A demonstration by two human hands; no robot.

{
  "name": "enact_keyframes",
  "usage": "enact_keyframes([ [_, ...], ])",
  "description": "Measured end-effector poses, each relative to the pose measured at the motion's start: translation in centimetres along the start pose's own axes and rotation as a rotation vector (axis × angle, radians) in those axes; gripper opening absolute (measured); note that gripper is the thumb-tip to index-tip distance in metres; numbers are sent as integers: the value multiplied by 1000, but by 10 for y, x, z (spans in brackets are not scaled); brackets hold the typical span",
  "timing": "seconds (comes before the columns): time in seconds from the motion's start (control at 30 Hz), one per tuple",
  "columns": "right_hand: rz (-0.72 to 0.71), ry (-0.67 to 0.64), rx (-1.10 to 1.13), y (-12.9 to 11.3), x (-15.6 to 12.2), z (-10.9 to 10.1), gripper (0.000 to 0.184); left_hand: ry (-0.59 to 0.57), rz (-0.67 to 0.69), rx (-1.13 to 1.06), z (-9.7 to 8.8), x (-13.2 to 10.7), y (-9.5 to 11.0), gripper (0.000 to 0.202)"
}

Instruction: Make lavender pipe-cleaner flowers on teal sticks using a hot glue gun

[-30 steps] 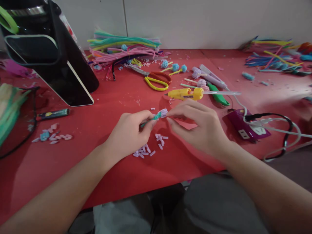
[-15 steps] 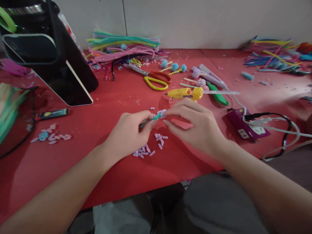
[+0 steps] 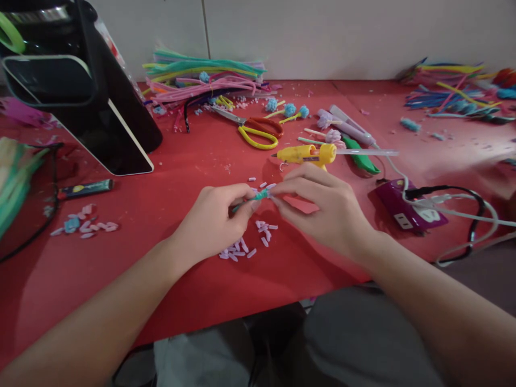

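Observation:
My left hand [image 3: 223, 212] pinches a small teal pipe-cleaner stem [image 3: 261, 194] between thumb and forefinger. Pale lilac bits show at the stem's right end, where the thumb and forefinger of my right hand [image 3: 322, 199] close on it; the fingertips partly hide this end. Just below lies a small group of cut lilac pipe-cleaner pieces [image 3: 266, 232]. A larger heap of lilac pieces [image 3: 234, 251] sits under the left wrist side, partly covered by that hand.
Beyond my hands lie a yellow glue gun [image 3: 304, 155], scissors [image 3: 258, 137] and blue pompom flowers [image 3: 289, 110]. A black tumbler [image 3: 133, 107] with a phone [image 3: 129, 145] leaning on it stands left. A purple power socket [image 3: 403, 207] with cables is right. Pipe-cleaner bundles [image 3: 205, 70] line the wall.
My right fingertips have closed in on the lilac end of the stem, from slightly apart before. The left hand keeps its pinch in nearly the same spot.

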State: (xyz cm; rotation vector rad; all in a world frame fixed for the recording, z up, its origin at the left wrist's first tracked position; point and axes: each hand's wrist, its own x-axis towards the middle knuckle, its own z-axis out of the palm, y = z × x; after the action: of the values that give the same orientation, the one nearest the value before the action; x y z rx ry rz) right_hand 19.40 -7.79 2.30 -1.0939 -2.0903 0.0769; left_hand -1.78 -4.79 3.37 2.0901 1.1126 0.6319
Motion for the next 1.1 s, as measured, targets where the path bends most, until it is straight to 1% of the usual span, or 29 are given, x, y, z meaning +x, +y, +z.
enact_keyframes([
  [0.23, 3, -3, 7, -1, 1, -3, 18, -18, -23, -35, -1, 0, 0, 25],
  [0.33, 76, 52, 27, -7, 4, -8, 12, -14, -34, -25, 0, 1, -1, 21],
  [0.4, 182, 103, 84, -10, 5, -10, 7, -8, -39, -5, 0, 1, -2, 21],
  [0.47, 325, 118, 200, -10, 4, -9, 5, 6, -29, 14, -1, 1, -2, 21],
  [0.53, 493, 88, 346, -7, 3, -7, 11, 23, -13, 21, -1, 1, -1, 19],
  [0.6, 639, 24, 487, -5, 4, -5, 18, 34, 0, 16, -2, 1, 0, 18],
  [0.67, 725, -33, 602, -4, 5, -4, 23, 35, 10, 8, -2, 0, 0, 18],
  [0.73, 749, -64, 676, -5, 7, -4, 25, 34, 26, 6, -1, 0, -1, 17],
  [0.8, 747, -63, 706, -7, 8, -3, 26, 35, 38, 12, -1, 0, -2, 16],
  [0.93, 733, -27, 695, -9, 6, -1, 23, 25, 50, 32, 0, 0, -3, 16],
  [1.1, 692, -27, 674, -7, 4, 0, 18, 11, 61, 54, -1, 0, -2, 16],
])
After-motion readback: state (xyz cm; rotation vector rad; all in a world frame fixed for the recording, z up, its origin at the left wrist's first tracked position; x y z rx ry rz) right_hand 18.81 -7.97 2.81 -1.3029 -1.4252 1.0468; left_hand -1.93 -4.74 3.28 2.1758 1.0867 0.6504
